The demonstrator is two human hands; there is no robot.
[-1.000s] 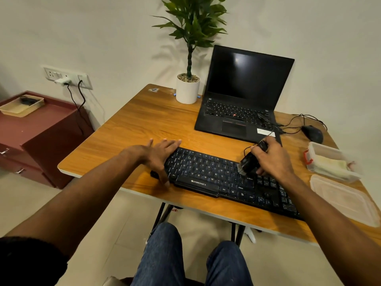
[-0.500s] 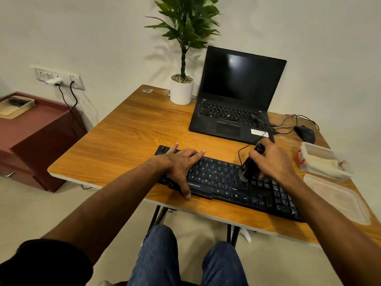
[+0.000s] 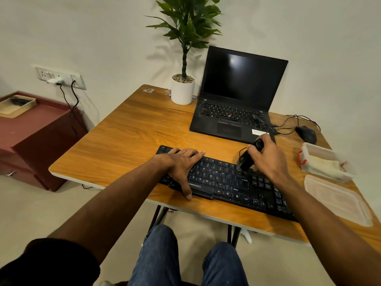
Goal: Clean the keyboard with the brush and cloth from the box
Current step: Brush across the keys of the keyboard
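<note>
Since half a second ago my left hand (image 3: 181,164) has stayed flat on the keyboard's left end while the right hand (image 3: 268,159) edged the brush a little toward the far edge of the keys.

Nearest me, blue-jeaned knees (image 3: 160,259) sit under the desk's near edge, over a pale tiled floor (image 3: 31,213). On the orange-brown wooden desk (image 3: 127,141) the long black Zebronics keyboard (image 3: 224,182) lies near the front, its long axis running from far-left to near-right. My left hand is spread wide, palm down, fingers pressing the left keys and thumb hooked over the near rim. My right hand is closed around the small black handled brush (image 3: 247,157); it tilts, bristles down-left on the upper key rows, handle end pointing far-right.

To the right lie a flat translucent plastic lid (image 3: 338,199) and, just beyond, the clear plastic box (image 3: 321,164) with a pale yellow cloth (image 3: 323,165) inside. Farther back stand an open black laptop (image 3: 239,100), a black mouse (image 3: 306,134), and a white-potted green plant (image 3: 183,87). A maroon cabinet (image 3: 39,137) sits left against the white wall (image 3: 92,38).
</note>
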